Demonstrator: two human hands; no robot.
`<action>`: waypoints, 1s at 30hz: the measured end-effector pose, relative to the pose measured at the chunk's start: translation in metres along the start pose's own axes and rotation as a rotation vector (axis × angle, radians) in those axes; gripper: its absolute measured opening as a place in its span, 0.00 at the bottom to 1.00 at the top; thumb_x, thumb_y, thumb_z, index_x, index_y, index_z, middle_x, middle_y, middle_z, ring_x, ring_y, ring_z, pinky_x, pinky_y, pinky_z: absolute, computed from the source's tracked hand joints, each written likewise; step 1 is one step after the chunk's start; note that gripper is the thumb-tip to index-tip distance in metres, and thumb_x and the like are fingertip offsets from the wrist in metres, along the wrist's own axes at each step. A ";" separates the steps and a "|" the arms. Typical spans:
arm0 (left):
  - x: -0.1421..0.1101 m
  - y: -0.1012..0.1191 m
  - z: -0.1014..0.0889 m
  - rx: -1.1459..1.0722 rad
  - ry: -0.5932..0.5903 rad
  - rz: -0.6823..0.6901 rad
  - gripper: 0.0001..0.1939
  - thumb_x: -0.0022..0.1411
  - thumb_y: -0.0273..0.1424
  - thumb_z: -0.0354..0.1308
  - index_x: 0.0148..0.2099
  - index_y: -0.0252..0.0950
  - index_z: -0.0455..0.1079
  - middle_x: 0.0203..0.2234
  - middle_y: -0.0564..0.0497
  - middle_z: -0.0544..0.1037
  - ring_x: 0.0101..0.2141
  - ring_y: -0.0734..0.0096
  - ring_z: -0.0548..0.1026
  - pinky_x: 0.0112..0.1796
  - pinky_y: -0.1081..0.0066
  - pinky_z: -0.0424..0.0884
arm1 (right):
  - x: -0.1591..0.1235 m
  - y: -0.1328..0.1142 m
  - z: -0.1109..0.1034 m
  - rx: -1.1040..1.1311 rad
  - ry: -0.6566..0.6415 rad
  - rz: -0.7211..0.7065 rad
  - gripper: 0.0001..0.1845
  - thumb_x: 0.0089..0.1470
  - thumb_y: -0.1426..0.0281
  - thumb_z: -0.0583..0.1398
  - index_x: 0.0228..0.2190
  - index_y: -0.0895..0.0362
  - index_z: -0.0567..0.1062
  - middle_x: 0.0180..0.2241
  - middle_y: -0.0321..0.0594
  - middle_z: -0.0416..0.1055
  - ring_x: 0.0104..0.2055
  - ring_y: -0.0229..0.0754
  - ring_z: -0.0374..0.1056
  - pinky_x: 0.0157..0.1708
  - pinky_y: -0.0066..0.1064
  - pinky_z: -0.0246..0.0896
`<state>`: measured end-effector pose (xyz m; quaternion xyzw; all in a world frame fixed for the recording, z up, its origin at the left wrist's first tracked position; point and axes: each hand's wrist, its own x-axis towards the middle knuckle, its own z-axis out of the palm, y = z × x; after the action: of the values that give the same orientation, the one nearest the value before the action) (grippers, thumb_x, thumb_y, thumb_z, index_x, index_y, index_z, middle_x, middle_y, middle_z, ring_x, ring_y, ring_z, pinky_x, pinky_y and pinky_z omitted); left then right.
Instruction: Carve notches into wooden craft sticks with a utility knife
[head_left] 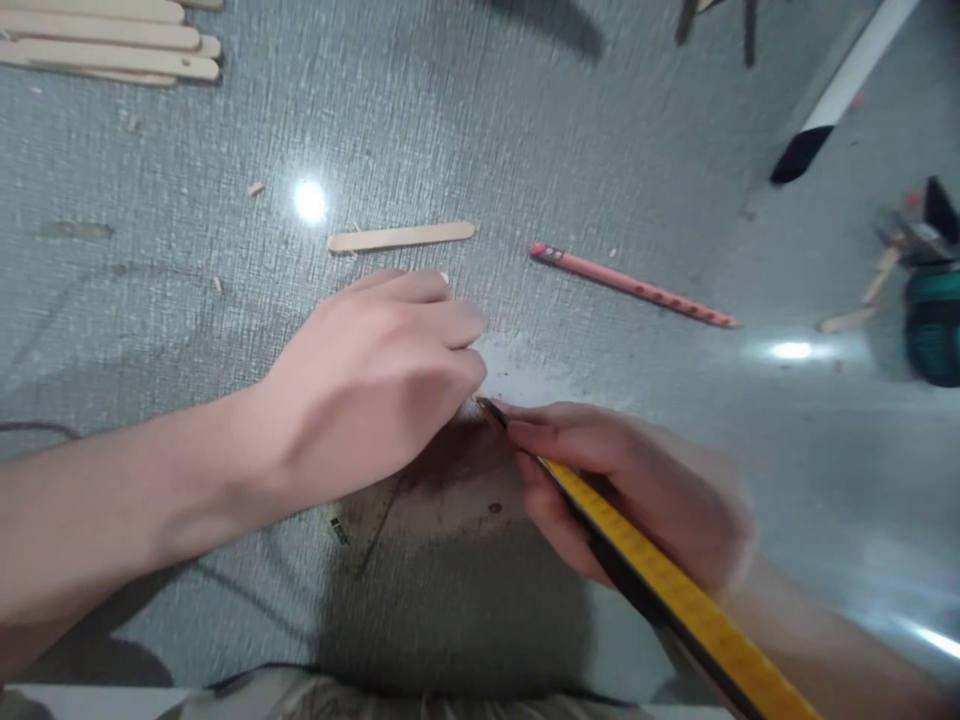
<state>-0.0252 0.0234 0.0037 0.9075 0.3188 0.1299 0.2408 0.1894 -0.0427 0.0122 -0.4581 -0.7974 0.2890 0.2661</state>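
Observation:
My right hand (637, 490) is closed round a yellow and black pencil (660, 585), its dark tip pointing up-left toward the middle of the grey surface. My left hand (375, 375) rests palm down just left of that tip, fingers curled and pressed onto something I cannot make out beneath them. A clear set square (364, 520) shows partly under the left wrist. A single wooden craft stick (401, 237) lies just beyond the left fingers.
A pink pencil-like rod (634, 287) lies to the right of the stick. A pile of craft sticks (112, 42) sits at the top left. A teal and black tool (934, 300) stands at the right edge, and a white bar (844, 95) crosses the top right.

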 end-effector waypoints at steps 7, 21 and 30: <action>0.000 -0.001 0.001 -0.019 0.019 0.010 0.19 0.65 0.20 0.47 0.29 0.36 0.76 0.24 0.52 0.72 0.29 0.70 0.65 0.32 0.68 0.61 | -0.010 0.008 0.000 0.007 0.023 -0.046 0.15 0.54 0.79 0.60 0.42 0.52 0.73 0.31 0.35 0.79 0.31 0.40 0.77 0.29 0.29 0.75; -0.005 -0.010 0.007 0.071 0.086 0.112 0.14 0.69 0.24 0.48 0.37 0.36 0.76 0.33 0.48 0.76 0.34 0.66 0.70 0.36 0.65 0.67 | -0.018 0.015 -0.003 0.126 0.194 0.145 0.18 0.54 0.79 0.62 0.44 0.49 0.75 0.38 0.35 0.80 0.36 0.44 0.78 0.35 0.35 0.78; -0.006 -0.012 0.002 0.105 0.087 0.132 0.12 0.71 0.26 0.49 0.40 0.38 0.75 0.36 0.50 0.78 0.37 0.66 0.72 0.40 0.65 0.67 | -0.010 0.009 -0.011 0.060 0.173 0.147 0.17 0.53 0.79 0.62 0.43 0.49 0.75 0.35 0.34 0.80 0.35 0.43 0.78 0.34 0.33 0.79</action>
<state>-0.0350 0.0274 -0.0051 0.9313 0.2748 0.1680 0.1698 0.2064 -0.0458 0.0122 -0.5303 -0.7267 0.2908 0.3258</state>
